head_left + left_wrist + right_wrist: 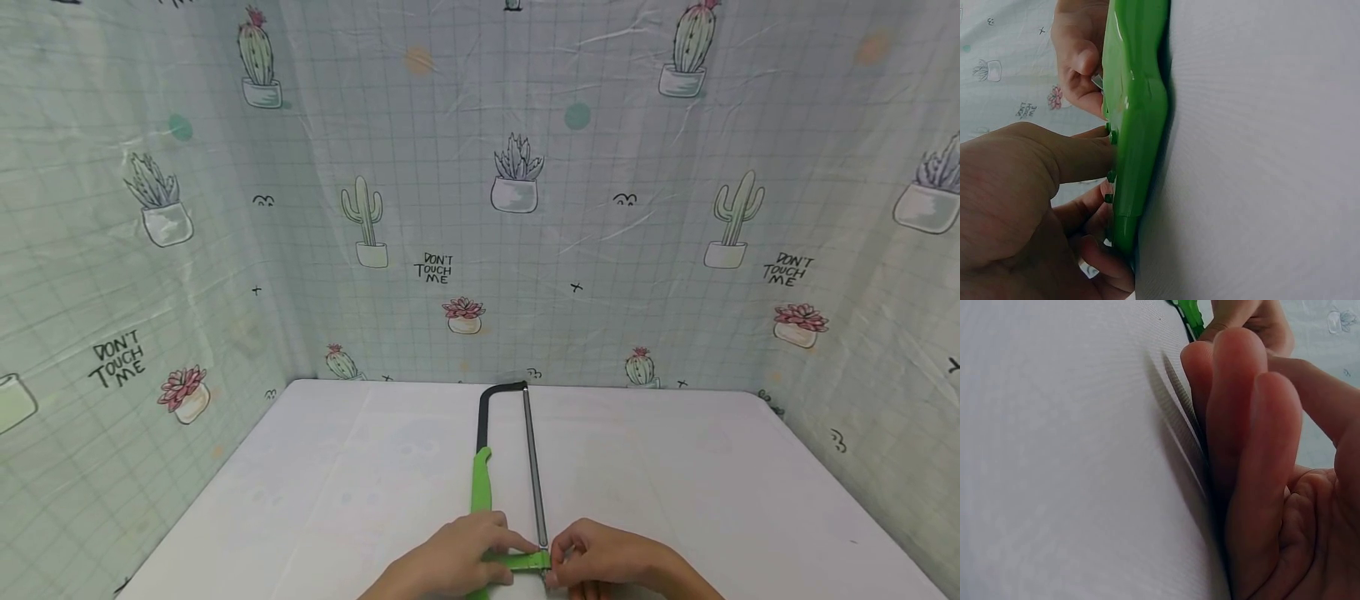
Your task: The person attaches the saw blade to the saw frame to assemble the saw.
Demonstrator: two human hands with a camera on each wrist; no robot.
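A hacksaw (481, 483) lies flat on the white table, its black frame at the far end and its green handle (1138, 112) toward me. The metal blade (534, 467) runs along the right side. My left hand (461, 557) holds the green crosspiece at the near end, thumb and fingers on either side of it. At the right tip of that piece, my right hand (611, 557) pinches the small metal tension nut (546, 575), mostly hidden by the fingertips. In the right wrist view the outer fingers (1266, 462) are extended low over the table and cover the pinch.
The white table (675, 467) extends to both sides of the saw. A curtain (465, 225) with printed cacti hangs behind the table and along its left and right sides.
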